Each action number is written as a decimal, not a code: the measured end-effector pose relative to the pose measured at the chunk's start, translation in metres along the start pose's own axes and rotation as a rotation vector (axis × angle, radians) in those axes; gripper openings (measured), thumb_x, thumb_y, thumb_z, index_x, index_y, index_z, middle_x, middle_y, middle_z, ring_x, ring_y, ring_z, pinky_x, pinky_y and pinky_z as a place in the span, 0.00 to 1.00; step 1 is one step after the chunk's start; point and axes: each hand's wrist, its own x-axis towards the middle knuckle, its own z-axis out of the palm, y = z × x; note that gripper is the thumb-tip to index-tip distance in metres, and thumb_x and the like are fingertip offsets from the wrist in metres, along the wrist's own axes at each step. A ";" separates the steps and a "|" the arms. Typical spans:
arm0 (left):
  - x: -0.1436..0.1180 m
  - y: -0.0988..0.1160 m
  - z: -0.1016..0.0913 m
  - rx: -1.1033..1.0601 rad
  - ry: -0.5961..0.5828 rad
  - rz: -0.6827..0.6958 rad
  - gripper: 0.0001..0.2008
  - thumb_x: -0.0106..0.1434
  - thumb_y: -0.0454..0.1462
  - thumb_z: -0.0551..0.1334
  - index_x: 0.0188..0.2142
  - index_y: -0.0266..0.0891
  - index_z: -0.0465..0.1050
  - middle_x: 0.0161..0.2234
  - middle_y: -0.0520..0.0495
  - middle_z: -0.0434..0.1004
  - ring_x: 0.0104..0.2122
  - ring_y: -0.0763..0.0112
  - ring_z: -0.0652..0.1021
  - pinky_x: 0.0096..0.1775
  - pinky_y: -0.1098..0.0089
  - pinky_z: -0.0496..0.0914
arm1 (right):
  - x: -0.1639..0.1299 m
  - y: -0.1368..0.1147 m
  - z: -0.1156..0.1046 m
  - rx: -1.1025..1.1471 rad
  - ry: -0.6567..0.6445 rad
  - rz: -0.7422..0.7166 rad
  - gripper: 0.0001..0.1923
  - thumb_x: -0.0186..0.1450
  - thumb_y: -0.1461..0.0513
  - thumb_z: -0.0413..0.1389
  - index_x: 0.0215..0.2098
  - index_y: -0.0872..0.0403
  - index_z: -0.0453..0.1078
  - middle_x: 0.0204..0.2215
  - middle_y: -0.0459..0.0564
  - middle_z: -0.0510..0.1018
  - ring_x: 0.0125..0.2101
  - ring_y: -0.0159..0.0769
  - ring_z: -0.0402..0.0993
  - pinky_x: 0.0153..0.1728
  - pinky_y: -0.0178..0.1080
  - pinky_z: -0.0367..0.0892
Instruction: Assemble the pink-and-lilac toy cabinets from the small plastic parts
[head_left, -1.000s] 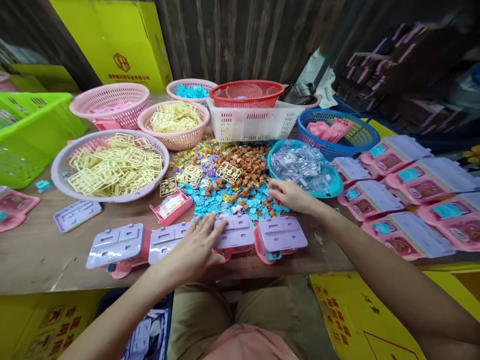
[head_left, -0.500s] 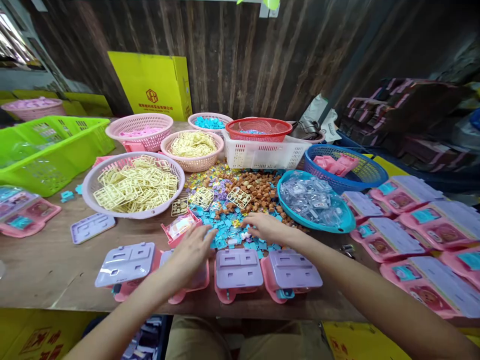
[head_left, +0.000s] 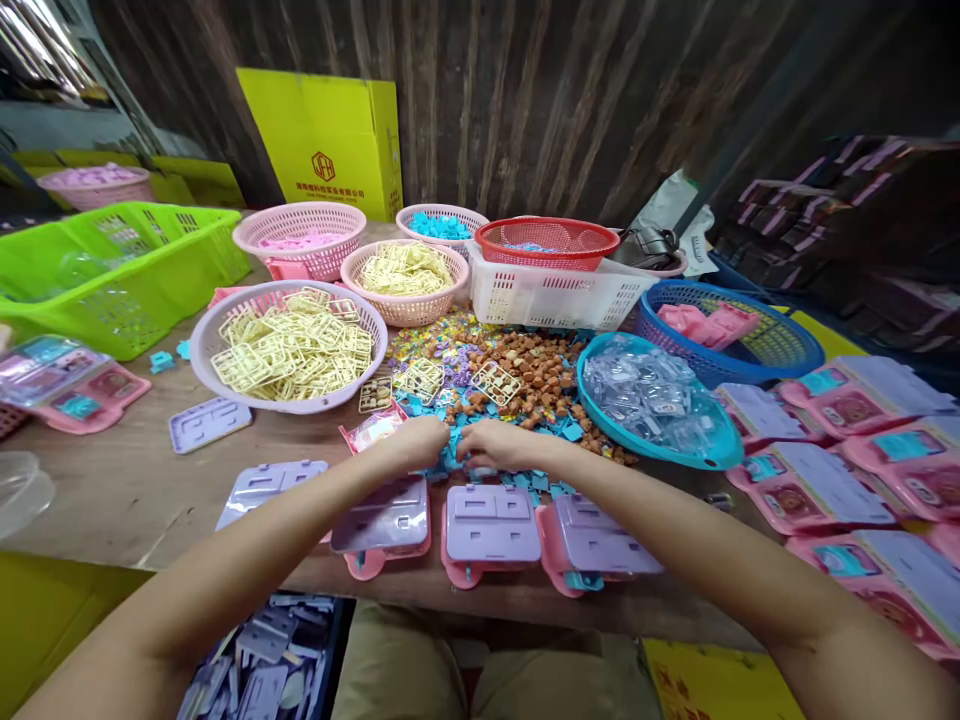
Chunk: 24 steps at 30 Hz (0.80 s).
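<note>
My left hand (head_left: 420, 443) and my right hand (head_left: 493, 445) are close together over a heap of small blue plastic pieces (head_left: 544, 482). The fingers of both hands are curled down towards the heap, and what they pinch, if anything, is hidden. Just left of my left hand lies a pink toy piece (head_left: 373, 430) with a transparent cover. Nearest me stand several pink toy cases with lilac lids (head_left: 491, 525); my left forearm crosses over some of them. Behind the blue pieces are brown bear-like pieces (head_left: 541, 368) and cream part frames (head_left: 496, 382).
A lilac basket (head_left: 201, 345) of cream frames stands left, a teal basket (head_left: 724, 450) of transparent parts right. More baskets, a green crate (head_left: 82, 318) and a white crate (head_left: 517, 300) line the back. Finished-looking pink cases (head_left: 810, 485) stack at right. A lilac panel (head_left: 210, 425) lies left.
Both hands have come closer together over the blue pieces, my left one moving right and up. Their fingers, spread before, are now curled. The view has shifted slightly.
</note>
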 end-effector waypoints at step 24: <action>-0.081 0.022 -0.018 -1.154 0.448 -0.003 0.14 0.40 0.28 0.50 0.24 0.34 0.71 0.21 0.52 0.70 0.22 0.76 0.68 0.27 0.75 0.63 | -0.179 -0.097 0.041 0.840 0.449 0.480 0.10 0.55 0.59 0.59 0.34 0.53 0.68 0.31 0.45 0.75 0.28 0.31 0.70 0.29 0.32 0.63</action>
